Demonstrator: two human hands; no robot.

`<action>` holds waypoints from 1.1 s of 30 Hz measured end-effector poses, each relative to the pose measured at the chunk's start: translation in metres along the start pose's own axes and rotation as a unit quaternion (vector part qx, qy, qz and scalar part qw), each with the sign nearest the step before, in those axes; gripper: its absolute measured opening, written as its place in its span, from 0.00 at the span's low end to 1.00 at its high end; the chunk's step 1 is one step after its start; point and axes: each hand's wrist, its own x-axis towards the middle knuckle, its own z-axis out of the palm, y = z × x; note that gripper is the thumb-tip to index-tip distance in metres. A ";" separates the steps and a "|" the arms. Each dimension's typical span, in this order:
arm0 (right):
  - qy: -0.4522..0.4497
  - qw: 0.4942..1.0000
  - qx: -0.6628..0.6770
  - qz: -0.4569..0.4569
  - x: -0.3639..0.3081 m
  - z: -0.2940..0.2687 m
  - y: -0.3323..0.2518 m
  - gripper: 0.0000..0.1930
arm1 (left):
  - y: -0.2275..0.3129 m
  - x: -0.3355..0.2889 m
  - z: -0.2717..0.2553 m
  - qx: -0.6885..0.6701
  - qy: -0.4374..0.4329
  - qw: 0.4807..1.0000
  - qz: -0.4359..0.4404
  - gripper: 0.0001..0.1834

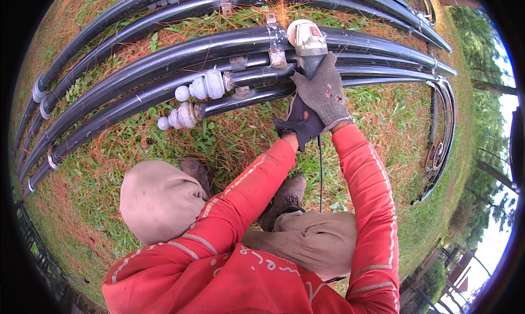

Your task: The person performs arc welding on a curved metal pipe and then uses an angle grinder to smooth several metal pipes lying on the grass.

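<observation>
There's grass (235,141) between the boots (288,193) and black pipes (186,56), so some elbow room. Left hand (302,118) is half hidden, can't tell its grip. Right hand (324,91) has its grip round the grinder (310,47), just right of a bracket (278,38); sparks (281,3) spray off the far side.

Grinder (311,47) over pipes (219,44), above grass (229,136)

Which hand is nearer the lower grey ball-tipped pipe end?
Left. The left hand is right of that pipe end, apart from it; the right hand is farther right and higher, gripping the grinder.
</observation>
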 end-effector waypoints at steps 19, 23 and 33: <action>-0.099 0.979 0.169 0.061 -0.040 -0.022 0.027 0.32 | -0.076 -0.073 0.026 0.043 0.299 0.951 0.059 0.34; -0.107 0.966 0.229 0.051 -0.035 -0.017 0.012 0.33 | -0.066 -0.078 0.023 0.046 0.305 0.950 0.055 0.34; -0.103 0.977 0.187 0.020 -0.021 0.006 0.001 0.35 | -0.044 -0.090 0.021 0.052 0.314 0.946 0.058 0.34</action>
